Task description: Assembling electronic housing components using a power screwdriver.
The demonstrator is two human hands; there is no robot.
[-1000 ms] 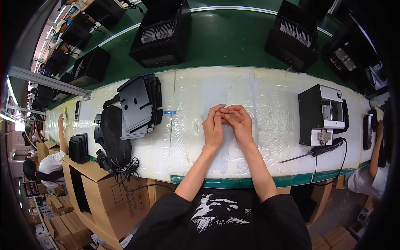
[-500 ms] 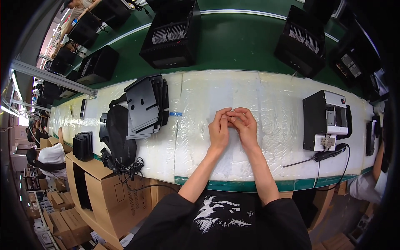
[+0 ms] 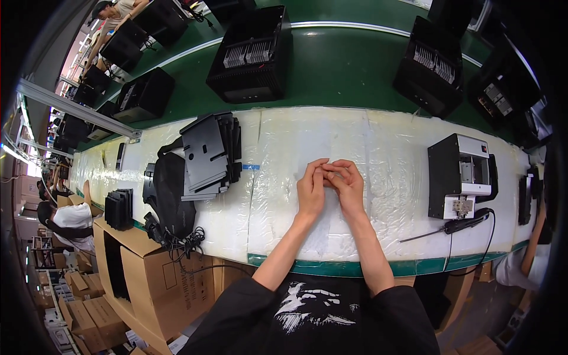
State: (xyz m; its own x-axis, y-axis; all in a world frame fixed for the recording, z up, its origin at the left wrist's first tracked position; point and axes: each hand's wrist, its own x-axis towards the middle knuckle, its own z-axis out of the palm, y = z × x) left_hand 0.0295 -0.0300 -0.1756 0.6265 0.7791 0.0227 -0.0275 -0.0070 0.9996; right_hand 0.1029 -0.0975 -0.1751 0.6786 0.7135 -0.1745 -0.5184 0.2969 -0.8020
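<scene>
My left hand point(image 3: 310, 190) and my right hand point(image 3: 348, 188) are together above the middle of the wrapped white bench point(image 3: 284, 225). Their fingers are curled inward and the fingertips meet. No object shows between them, though the inner sides of the fingers are partly hidden. Left of my hands lies a stack of flat black panels point(image 3: 204, 151) with cut-outs, beside a black bag point(image 3: 174, 195). To the right stands a small black-and-white machine point(image 3: 458, 174) with a metal front. A black powered screwdriver point(image 3: 464, 223) with a long thin bit lies in front of it.
Beyond the bench, a green conveyor point(image 3: 337, 71) carries black open-topped housings point(image 3: 251, 89). Tangled black cables point(image 3: 189, 241) hang at the bench's left front edge, above a cardboard box point(image 3: 168, 290). A metal post point(image 3: 77, 109) crosses the far left. Other people point(image 3: 68, 222) are at work around.
The view has tilted a little, so the scene sits slightly lower. Housings on the conveyor have shifted slightly right. My hands keep the same closed pose, fingertips together.
</scene>
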